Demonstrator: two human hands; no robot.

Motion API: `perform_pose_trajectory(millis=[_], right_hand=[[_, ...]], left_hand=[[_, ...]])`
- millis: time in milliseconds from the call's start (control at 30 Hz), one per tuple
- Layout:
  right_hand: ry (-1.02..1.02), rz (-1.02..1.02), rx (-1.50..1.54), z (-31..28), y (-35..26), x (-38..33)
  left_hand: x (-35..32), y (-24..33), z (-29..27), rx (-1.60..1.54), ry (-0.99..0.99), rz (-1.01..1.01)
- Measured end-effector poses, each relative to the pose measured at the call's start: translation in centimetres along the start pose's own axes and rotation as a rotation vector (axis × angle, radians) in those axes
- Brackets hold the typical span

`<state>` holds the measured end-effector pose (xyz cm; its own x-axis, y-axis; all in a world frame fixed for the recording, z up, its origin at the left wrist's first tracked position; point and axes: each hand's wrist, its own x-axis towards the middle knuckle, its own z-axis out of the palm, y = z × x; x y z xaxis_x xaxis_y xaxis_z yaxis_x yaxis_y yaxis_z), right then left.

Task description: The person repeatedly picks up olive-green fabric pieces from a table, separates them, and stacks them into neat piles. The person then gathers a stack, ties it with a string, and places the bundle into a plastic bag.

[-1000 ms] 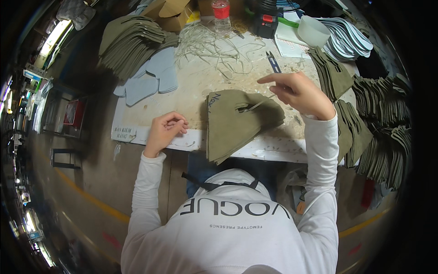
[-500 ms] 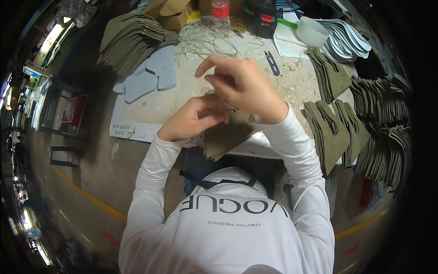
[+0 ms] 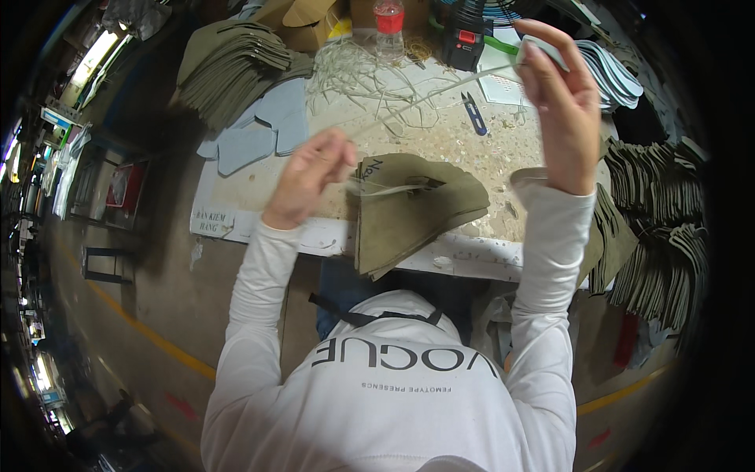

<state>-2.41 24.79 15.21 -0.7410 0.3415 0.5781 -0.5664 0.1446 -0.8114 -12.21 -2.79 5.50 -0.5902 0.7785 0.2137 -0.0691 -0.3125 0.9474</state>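
Step in hand, apparently: tensioning. Left hand and right hand, fingers pinching pale cord taut above olive panel stack. Next move seemingly needs even pull.

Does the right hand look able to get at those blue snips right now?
Probably yes: the snips lie uncovered on the table, near the right hand in this view. One snag: it seems to be pinching a pale strip.
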Motion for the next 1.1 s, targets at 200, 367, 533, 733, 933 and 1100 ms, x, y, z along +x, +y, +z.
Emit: perform_pose_trajectory(millis=[200, 367, 533, 733, 933, 1100], right_hand=[[0.136, 0.065, -0.485, -7.7, 8.7, -0.1], [0.134, -0.141, -1.484, -6.3, 11.1, -2.8], [-0.565, 0.246, -0.661, 0.3, 11.9, -4.8], [-0.971, 0.726, -0.894, 5.4, 13.6, -2.7], [-1.004, 0.554, -0.731, 4.8, 11.6, -4.0], [-0.885, 0.413, -0.652, 3.9, 10.7, -6.2]], left_hand=[[3.4, -0.1, -5.2, 0.693, 0.122, -0.003], [7.6, -5.3, -5.4, 0.542, -0.02, -0.341], [8.4, -7.0, -5.4, 0.498, -0.056, -0.458], [6.2, -6.2, -5.4, 0.592, -0.01, -0.484], [3.0, -5.1, -4.7, 0.504, 0.115, -0.61], [2.4, -5.4, -4.0, 0.532, 0.074, -0.564]])
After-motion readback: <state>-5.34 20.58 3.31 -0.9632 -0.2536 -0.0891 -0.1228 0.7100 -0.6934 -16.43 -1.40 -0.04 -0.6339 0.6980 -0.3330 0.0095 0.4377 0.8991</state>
